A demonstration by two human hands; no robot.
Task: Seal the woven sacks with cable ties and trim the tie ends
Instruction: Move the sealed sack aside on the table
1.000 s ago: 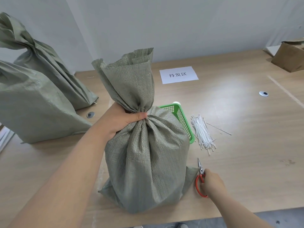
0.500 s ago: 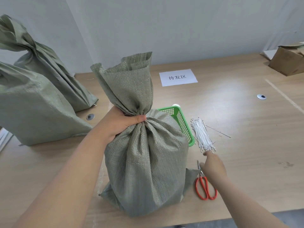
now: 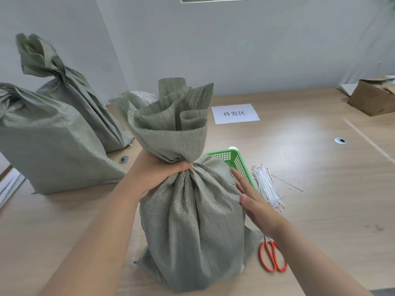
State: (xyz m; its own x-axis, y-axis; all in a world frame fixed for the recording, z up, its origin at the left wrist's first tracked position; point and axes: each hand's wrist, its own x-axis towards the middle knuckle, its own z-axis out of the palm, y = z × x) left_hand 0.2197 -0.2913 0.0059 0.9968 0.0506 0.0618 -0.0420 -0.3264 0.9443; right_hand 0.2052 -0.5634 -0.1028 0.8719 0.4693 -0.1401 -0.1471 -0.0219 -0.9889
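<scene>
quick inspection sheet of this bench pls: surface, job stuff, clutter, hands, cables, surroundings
surface: wooden table, a few small marks
job's things: upright sack, neck gathered, no tie seen on it; cable ties heaped to its right; scissors flat by its base; left sack and rear sack, necks bunched
clutter: green basket behind the upright sack; paper label; cardboard box far right
hands: left hand grips the sack's neck; right hand flat against its side
cables: nothing seen
surroundings: grey wall
</scene>
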